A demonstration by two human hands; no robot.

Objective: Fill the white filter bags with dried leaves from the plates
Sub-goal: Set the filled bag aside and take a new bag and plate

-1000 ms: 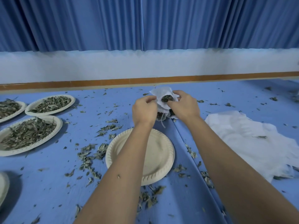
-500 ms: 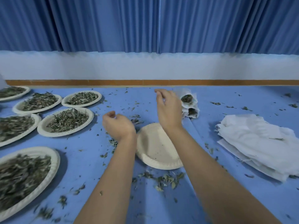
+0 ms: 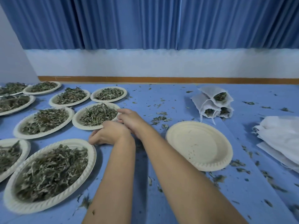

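Filled filter bags [image 3: 215,102] lie stacked far right on the blue table [image 3: 169,94], released a moment ago. Both hands have swung left to a full plate of dried leaves [image 3: 76,121]. The left hand [image 3: 110,134] curls at its near rim and the right hand [image 3: 129,118] meets its right rim; I cannot tell whether either grips. Since the empty plate [image 3: 199,145] is spent, fetching fresh leaves seems next.

leaf plates [image 3: 96,116] left, empty plate [image 3: 199,145] centre; filled bags [image 3: 213,104] behind
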